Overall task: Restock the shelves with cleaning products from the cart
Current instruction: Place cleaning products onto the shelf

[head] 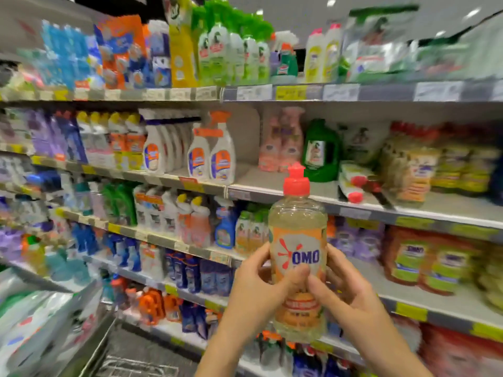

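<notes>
I hold a clear OMO bottle of pale yellow liquid upright in front of the shelves; it has a red cap and an orange label. My left hand grips its left side with the thumb across the label. My right hand grips the right side, thumb on the front. Behind the bottle, the second shelf has a bare stretch between the white spray bottles and a green jug. The cart shows at the bottom left, its wire basket partly in view.
Shelves packed with cleaning products fill the view, blurred by motion. Two red-capped bottles lie on their sides on the second shelf. Yellow bottles stand to their right. White refill packs fill the lower left, beside the cart.
</notes>
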`<action>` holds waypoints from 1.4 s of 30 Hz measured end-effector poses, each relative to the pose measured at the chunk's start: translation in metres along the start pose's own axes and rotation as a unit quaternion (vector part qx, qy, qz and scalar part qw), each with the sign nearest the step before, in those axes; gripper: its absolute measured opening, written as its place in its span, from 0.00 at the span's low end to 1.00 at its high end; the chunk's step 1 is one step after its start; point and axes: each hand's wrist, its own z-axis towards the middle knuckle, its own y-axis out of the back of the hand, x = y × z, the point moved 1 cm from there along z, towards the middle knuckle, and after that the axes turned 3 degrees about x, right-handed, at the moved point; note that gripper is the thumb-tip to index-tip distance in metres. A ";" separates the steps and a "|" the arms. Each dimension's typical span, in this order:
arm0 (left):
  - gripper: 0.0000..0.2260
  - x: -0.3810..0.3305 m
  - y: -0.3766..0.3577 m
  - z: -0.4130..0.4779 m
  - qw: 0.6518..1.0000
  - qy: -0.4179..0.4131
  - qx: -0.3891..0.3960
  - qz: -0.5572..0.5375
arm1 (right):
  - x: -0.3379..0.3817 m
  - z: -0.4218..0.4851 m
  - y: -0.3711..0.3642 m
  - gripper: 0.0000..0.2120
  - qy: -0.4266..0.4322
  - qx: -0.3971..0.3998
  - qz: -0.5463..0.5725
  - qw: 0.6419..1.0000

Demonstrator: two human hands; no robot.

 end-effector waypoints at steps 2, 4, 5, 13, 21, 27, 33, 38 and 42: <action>0.18 -0.001 -0.041 0.010 1.000 0.003 0.024 -0.015 | 0.011 -0.012 0.037 0.29 0.009 -0.023 -0.028 0.999; 0.19 0.000 -0.078 0.020 0.998 0.001 0.052 -0.023 | 0.018 -0.023 0.071 0.30 0.010 -0.059 -0.046 0.997; 0.19 0.000 -0.096 0.026 0.997 -0.003 0.066 -0.032 | 0.021 -0.028 0.088 0.29 0.012 -0.075 -0.054 0.996; 0.23 0.006 -0.199 0.071 0.986 -0.001 0.159 -0.040 | 0.026 -0.045 0.182 0.26 0.016 -0.149 -0.062 0.987; 0.15 0.027 -0.278 0.159 0.977 -0.035 0.207 -0.039 | 0.006 -0.001 0.274 0.26 0.031 -0.267 -0.083 0.960; 0.19 0.036 -0.337 0.252 0.969 -0.046 0.238 -0.055 | 0.010 0.059 0.354 0.27 0.025 -0.317 -0.123 0.940; 0.14 0.029 -0.385 0.319 0.954 -0.114 0.272 -0.048 | 0.023 0.103 0.417 0.28 0.068 -0.328 -0.154 0.929; 0.16 0.044 -0.411 0.361 0.972 -0.097 0.216 -0.003 | 0.016 0.144 0.458 0.24 0.050 -0.273 -0.172 0.945; 0.18 0.060 -0.421 0.382 0.984 -0.038 0.165 0.058 | -0.007 0.171 0.490 0.23 0.016 -0.228 -0.148 0.962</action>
